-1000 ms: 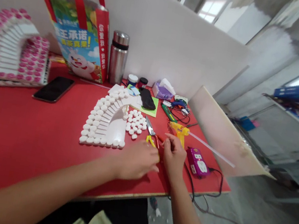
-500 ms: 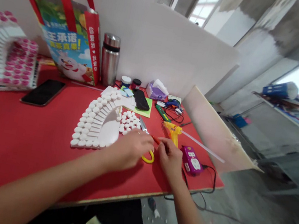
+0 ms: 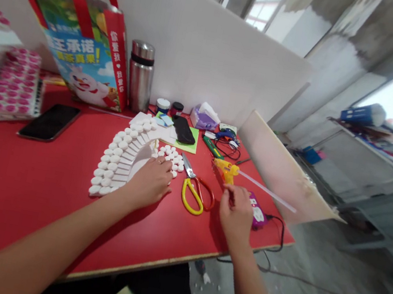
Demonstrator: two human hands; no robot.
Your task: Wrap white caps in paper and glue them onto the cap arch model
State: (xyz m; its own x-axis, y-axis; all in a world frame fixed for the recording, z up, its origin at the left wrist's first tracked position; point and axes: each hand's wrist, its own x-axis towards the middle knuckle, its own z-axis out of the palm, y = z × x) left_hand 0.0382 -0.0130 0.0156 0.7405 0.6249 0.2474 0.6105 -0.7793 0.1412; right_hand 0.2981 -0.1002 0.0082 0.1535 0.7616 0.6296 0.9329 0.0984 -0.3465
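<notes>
My left hand (image 3: 151, 183) is open, its fingers bent down over the edge of a group of loose white round discs (image 3: 168, 151); some fingertips are hidden. It partly covers a white curved staircase model (image 3: 115, 159) edged with rows of such discs. My right hand (image 3: 236, 216) has curled fingers at the lower end of a yellow glue gun (image 3: 228, 170); what they hold, if anything, is hidden. Between my hands lie scissors (image 3: 193, 197) with one yellow and one red handle loop, blades pointing away from me. A clear glue stick (image 3: 268, 191) juts from the gun.
A purple power socket (image 3: 258, 214) is partly behind my right hand, its cable hanging over the table edge. Farther back stand a steel flask (image 3: 140, 76), a shopping bag (image 3: 93, 60) and a tissue pack (image 3: 204, 118). A phone (image 3: 50, 121) and a pink-and-white model (image 3: 15, 82) are left.
Both hands have come off the scissors, which now lie on the table. My left hand has moved left to the loose discs; my right hand has shifted right toward the glue gun.
</notes>
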